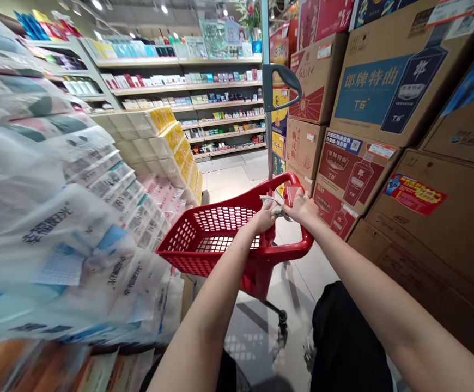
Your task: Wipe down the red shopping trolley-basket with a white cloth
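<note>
A red shopping cart [229, 247] with a perforated plastic basket stands in front of me, its basket pointing to the left and bare inside. Above the near end of the cart, my left hand [265, 216] is closed on a crumpled white tissue-like piece [277, 207]. Close beside it, my right hand [302, 207] is closed too, with its fingertips at the same white piece. It overlaps the red handle part [292, 193] of the cart; whether it touches this is hard to see. The exact kind of the white piece is too small to make out.
Stacked tissue packs [77, 245] rise close on the left, blurred. Cardboard cartons [368, 98] form a wall on the right. A grey pole with a looped handle [284, 87] stands beyond the cart. Shelves of small goods [188, 87] line the back; tiled floor [229, 169] leads there.
</note>
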A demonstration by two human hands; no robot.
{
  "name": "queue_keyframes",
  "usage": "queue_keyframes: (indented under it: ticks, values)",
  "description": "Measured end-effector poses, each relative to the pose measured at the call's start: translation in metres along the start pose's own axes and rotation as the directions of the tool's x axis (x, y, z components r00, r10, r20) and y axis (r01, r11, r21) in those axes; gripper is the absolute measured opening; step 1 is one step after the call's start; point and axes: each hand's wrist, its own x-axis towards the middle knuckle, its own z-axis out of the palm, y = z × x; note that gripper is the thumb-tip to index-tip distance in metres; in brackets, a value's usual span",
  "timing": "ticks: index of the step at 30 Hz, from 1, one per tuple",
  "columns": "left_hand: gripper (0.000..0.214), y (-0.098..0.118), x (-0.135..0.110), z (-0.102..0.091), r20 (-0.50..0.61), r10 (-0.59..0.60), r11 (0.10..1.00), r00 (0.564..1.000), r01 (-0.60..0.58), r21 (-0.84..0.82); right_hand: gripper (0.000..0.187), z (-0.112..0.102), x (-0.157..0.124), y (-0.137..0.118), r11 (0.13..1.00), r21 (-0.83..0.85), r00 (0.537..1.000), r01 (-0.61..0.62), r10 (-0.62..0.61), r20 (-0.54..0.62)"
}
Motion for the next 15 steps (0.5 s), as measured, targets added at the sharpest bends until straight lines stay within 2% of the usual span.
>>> queue_keyframes:
  ticks: [4,9,12,15]
  values:
    - [0.053,0.019,-0.045,-0.005,0.052,-0.054,0.989,0.997,0.06,-0.136,0.089,0.0,-0.005,0.001,1.0,0.023,0.999,0.0,0.0,-0.032]
    - [0.046,0.048,-0.093,-0.028,0.137,-0.011,0.967,0.991,0.045,-0.25,0.089,0.001,-0.011,0.004,1.0,0.02,1.0,-0.013,0.013,-0.018]
    - [0.05,0.063,-0.108,-0.039,0.18,-0.042,0.968,0.983,0.085,-0.237,0.091,0.002,-0.013,0.006,1.0,0.02,1.0,-0.005,0.006,-0.027]
    - [0.046,0.069,-0.111,-0.038,0.182,-0.094,0.968,0.979,0.133,-0.215,0.092,0.003,-0.014,0.007,1.0,0.025,1.0,-0.007,0.008,-0.03]
